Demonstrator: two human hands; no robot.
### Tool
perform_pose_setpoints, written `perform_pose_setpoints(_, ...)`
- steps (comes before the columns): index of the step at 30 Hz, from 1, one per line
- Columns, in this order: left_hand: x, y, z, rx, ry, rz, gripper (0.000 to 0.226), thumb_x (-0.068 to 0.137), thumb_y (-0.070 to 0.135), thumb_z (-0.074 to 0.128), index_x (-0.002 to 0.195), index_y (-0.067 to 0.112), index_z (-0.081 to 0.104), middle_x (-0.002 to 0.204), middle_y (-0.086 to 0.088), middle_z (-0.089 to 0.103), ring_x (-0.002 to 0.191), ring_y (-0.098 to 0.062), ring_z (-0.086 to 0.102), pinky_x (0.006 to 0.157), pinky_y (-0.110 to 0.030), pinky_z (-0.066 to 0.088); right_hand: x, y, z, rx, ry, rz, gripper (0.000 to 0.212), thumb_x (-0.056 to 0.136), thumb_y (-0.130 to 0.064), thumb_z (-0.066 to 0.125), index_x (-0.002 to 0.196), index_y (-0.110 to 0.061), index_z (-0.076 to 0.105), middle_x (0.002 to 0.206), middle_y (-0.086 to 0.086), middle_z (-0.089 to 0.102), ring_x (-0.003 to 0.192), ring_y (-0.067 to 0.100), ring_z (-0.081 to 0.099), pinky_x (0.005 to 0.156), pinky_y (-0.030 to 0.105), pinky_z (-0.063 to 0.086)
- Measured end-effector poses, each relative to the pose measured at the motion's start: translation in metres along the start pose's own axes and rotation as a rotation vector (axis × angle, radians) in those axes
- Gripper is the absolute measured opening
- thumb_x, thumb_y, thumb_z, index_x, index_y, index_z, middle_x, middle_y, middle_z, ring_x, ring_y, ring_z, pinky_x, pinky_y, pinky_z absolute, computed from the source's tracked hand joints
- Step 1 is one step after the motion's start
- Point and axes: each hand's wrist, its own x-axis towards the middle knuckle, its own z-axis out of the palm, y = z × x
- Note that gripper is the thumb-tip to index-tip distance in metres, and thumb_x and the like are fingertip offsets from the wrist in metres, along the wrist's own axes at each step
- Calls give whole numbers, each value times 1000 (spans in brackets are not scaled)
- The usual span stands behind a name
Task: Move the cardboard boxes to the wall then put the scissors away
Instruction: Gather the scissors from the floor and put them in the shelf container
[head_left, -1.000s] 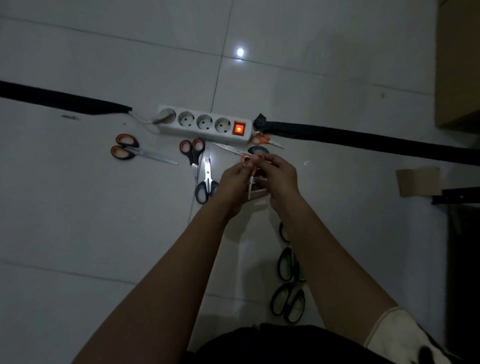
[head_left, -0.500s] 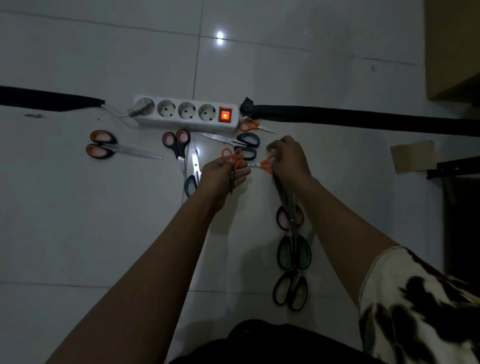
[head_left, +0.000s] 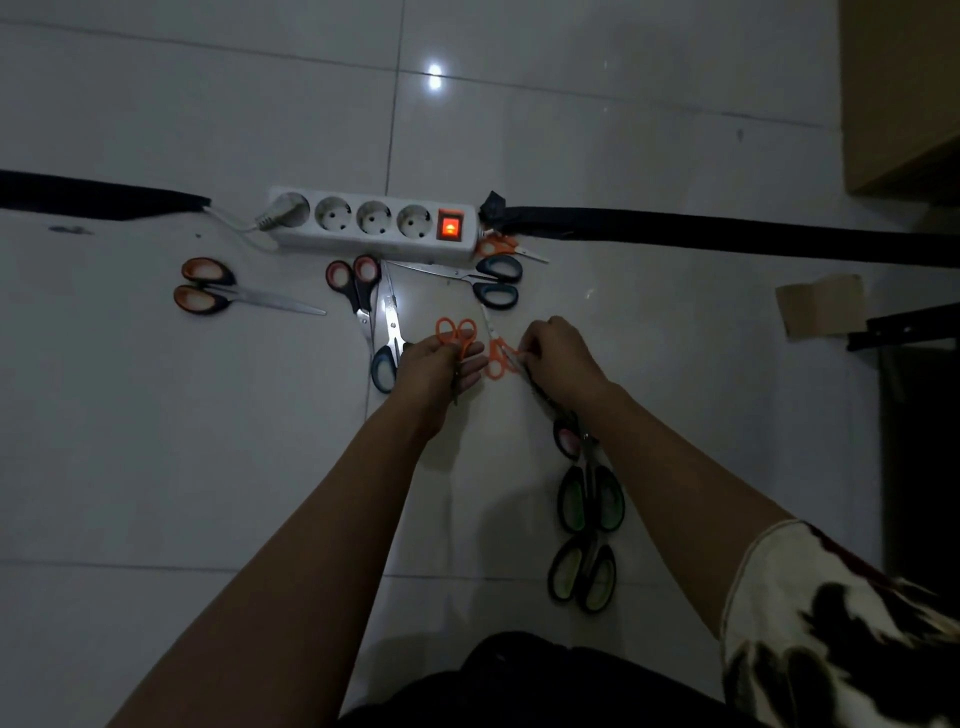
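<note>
A floor (head_left: 156, 467) of pale glossy tiles is seen across the whole frame. A cardboard box (head_left: 898, 93) is set in the upper right corner and is cut off by the frame's edge. Two black strips are laid across the floor, one from the left edge (head_left: 98, 200) and one from the right edge (head_left: 727, 234). A white power strip (head_left: 371, 223) is placed between their ends at upper centre; its red switch is lit and a plug is fitted in its leftmost socket. A patterned sleeve (head_left: 831, 623) is seen at lower right. A cardboard scrap (head_left: 821, 306) is laid at the right, just below the right-hand strip.

Scissors are scattered below the power strip. An orange-and-black pair (head_left: 208, 286) is laid at the left, well apart from the rest. A red-handled pair (head_left: 353, 280) and a blue-handled pair (head_left: 387, 343) are laid side by side at centre, and a dark-handled pair (head_left: 496, 283) is laid to their right. Two green-handled pairs (head_left: 589, 499) (head_left: 582, 577) are lined up at lower centre right, with a pink-handled pair (head_left: 567, 439) partly hidden above them.

The small orange scissors (head_left: 456, 332) are gripped in the left hand (head_left: 436, 364), whose fingers are curled round the blades so that the handles are left pointing up. A second orange pair (head_left: 498, 358) is pinched at the handle by the curled fingertips of the right hand (head_left: 561, 353). A third orange pair (head_left: 498, 245) is left against the power strip's right end.
</note>
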Motion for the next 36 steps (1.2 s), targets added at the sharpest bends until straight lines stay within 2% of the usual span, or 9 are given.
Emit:
perform_pose_setpoints(3, 5, -4, -13, -15, -22, 3, 17, 101, 9, 41, 94, 13, 56, 75, -3, 56, 59, -10, 51, 53, -17, 45, -4, -11, 4, 96, 120, 68, 25, 90, -18, 63, 108, -2, 63, 109, 17, 55, 99, 29, 55, 72, 28, 37)
perform_pose_setpoints(6, 9, -6, -23, -38, -17, 6, 23, 100, 11, 45, 77, 16, 50, 62, 3, 51, 47, -6, 44, 42, -15, 35, 0, -29, 10, 59, 204, 86, 43, 87, -37, 68, 114, -4, 61, 114, 15, 55, 109, 28, 51, 81, 35, 44)
perform_pose_setpoints(15, -5, 3, -36, -67, 98, 58, 19, 98, 10, 49, 84, 6, 61, 75, -10, 59, 64, -18, 54, 66, -28, 46, 15, -74, 44, -134, 91, 53, 29, 88, -29, 64, 103, -5, 68, 105, 14, 64, 107, 30, 54, 79, 32, 42)
perform_pose_setpoints(20, -5, 15, -51, -143, 79, 61, 23, 93, 0, 41, 77, 9, 54, 70, -9, 48, 50, -15, 44, 49, -26, 35, 10, -89, 29, 585, 198, 106, 10, 83, -8, 70, 77, -11, 62, 78, 1, 64, 71, 12, 58, 64, 23, 45)
perform_pose_setpoints(22, -6, 20, -48, -135, 91, 57, 17, 96, 5, 47, 84, 6, 60, 75, -11, 59, 59, -18, 58, 57, -30, 48, 11, -98, 23, 873, 116, 101, 20, 82, -2, 72, 72, -16, 63, 72, -2, 64, 67, 7, 60, 61, 17, 47)
perform_pose_setpoints(25, -8, 26, -43, -129, 42, 46, 20, 99, 18, 50, 112, 6, 61, 94, -10, 68, 83, -20, 67, 71, -31, 56, 15, -105, 25, 950, 80, 57, 10, 81, 0, 72, 76, -8, 69, 73, 1, 67, 69, 8, 64, 65, 17, 49)
perform_pose_setpoints(28, -4, 33, -42, -156, 13, 80, 17, 99, 14, 49, 107, 9, 63, 94, -9, 68, 81, -18, 68, 64, -26, 57, 18, -104, 23, 962, 65, 35, 2, 84, -4, 71, 84, -5, 73, 77, 4, 71, 73, 13, 67, 68, 24, 52)
perform_pose_setpoints(32, 6, 40, -42, -146, 42, 128, 16, 95, -3, 49, 93, 7, 62, 86, -13, 65, 72, -20, 66, 60, -25, 59, 36, -99, 13, 867, 241, 62, 10, 88, -4, 65, 84, -9, 72, 77, 3, 69, 70, 11, 63, 69, 25, 53)
perform_pose_setpoints(36, 15, 40, -35, -130, 29, 154, 20, 93, -8, 49, 105, 2, 62, 88, -12, 65, 71, -17, 66, 58, -22, 57, 70, -74, -1, 664, 564, 260, 22, 88, 2, 53, 97, -7, 71, 100, 11, 69, 92, 24, 65, 80, 31, 52)
